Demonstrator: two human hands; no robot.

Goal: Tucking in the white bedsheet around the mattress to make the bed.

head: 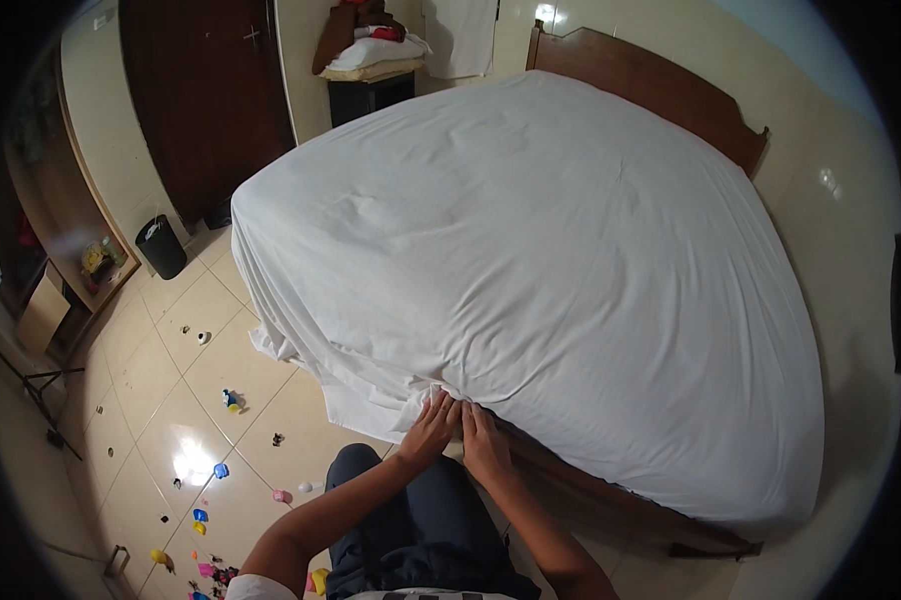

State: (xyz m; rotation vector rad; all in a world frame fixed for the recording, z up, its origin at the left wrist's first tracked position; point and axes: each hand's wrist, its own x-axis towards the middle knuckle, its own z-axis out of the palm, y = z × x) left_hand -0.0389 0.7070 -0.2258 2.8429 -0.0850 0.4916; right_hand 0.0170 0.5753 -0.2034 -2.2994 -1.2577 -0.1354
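Observation:
A white bed sheet (pixel 540 247) covers the mattress on a wooden bed frame. At the near edge of the bed, my left hand (pixel 432 427) is closed on a bunched fold of the sheet. My right hand (pixel 484 442) is right beside it at the same edge, its fingertips against the sheet and partly hidden there; whether they grip cloth is unclear. To the left of my hands the sheet hangs loose, down towards the floor. To the right, its edge lies along the mattress above the wooden side rail (pixel 570 480).
Small colourful toys, among them a blue one (pixel 221 471), lie scattered on the tiled floor at the left. A black bin (pixel 162 247) stands near the dark door (pixel 210 97). The wooden headboard (pixel 645 75) is against the wall. A tripod stand (pixel 42 382) is at far left.

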